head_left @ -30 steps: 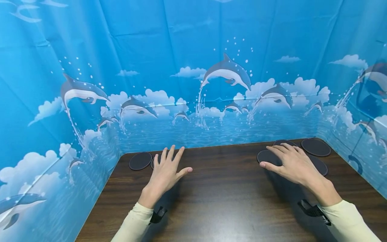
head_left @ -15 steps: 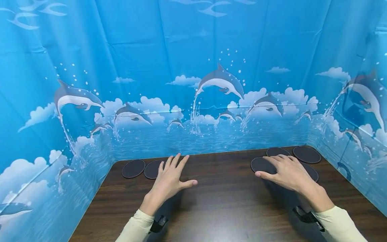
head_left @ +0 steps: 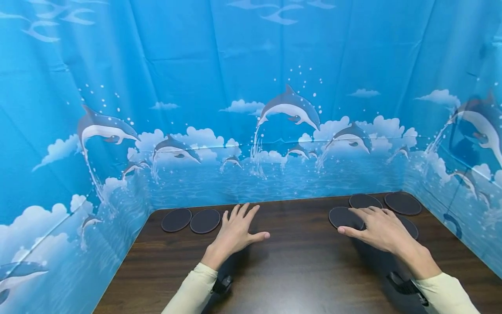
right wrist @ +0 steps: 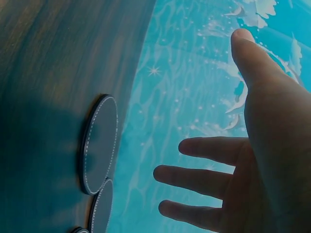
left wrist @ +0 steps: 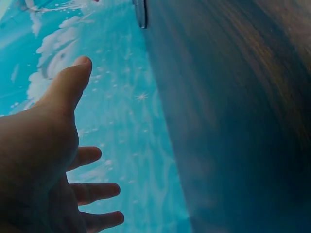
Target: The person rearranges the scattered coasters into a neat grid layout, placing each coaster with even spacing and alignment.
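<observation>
Above the dark wooden table (head_left: 286,257) my left hand (head_left: 235,235) hovers with its fingers and thumb spread, holding nothing. To its left, at the back, lie two round dark coasters, an outer coaster (head_left: 176,220) and an inner coaster (head_left: 205,221). My right hand (head_left: 380,229) is also spread, raised over a group of several similar coasters at the back right. A near-left coaster (head_left: 345,218) lies by its fingertips, and it partly covers another coaster (head_left: 409,226). In the right wrist view, white stitching rims a coaster (right wrist: 100,145), apart from the fingers.
A blue curtain (head_left: 235,179) printed with dolphins, clouds and water encloses the back and sides of the table. Dark straps with a small device (head_left: 222,284) sit at the wrists, below the pale sleeves (head_left: 192,290).
My left hand has moved to the right, uncovering the inner left coaster. My right hand stays over its coasters. The head view has tilted slightly upward.
</observation>
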The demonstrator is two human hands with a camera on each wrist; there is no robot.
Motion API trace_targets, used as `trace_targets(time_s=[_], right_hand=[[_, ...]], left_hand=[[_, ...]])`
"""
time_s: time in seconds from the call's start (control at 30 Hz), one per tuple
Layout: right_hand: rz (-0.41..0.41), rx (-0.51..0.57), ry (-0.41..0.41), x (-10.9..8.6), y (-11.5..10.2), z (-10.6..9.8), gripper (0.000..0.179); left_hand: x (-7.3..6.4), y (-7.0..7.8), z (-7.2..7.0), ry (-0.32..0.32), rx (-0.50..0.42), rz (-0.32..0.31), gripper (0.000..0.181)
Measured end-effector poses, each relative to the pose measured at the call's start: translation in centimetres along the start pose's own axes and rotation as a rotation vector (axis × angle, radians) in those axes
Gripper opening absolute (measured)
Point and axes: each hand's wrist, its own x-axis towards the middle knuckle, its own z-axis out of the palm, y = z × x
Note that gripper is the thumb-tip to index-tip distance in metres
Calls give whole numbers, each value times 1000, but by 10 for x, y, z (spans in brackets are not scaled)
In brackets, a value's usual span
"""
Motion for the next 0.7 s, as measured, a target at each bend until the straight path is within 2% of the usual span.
trace_targets(time_s=[0.2, 0.4, 0.7], right_hand=[[25, 20, -9, -4, 2, 9, 94], [22, 12, -1, 0, 3, 10, 96], [49, -16, -5, 2, 11, 9, 103]], left_hand=[[17, 6, 15, -55, -18, 23, 95], [29, 18, 14, -58, -33, 30, 96], [49, 50, 16, -48, -45, 71, 94]])
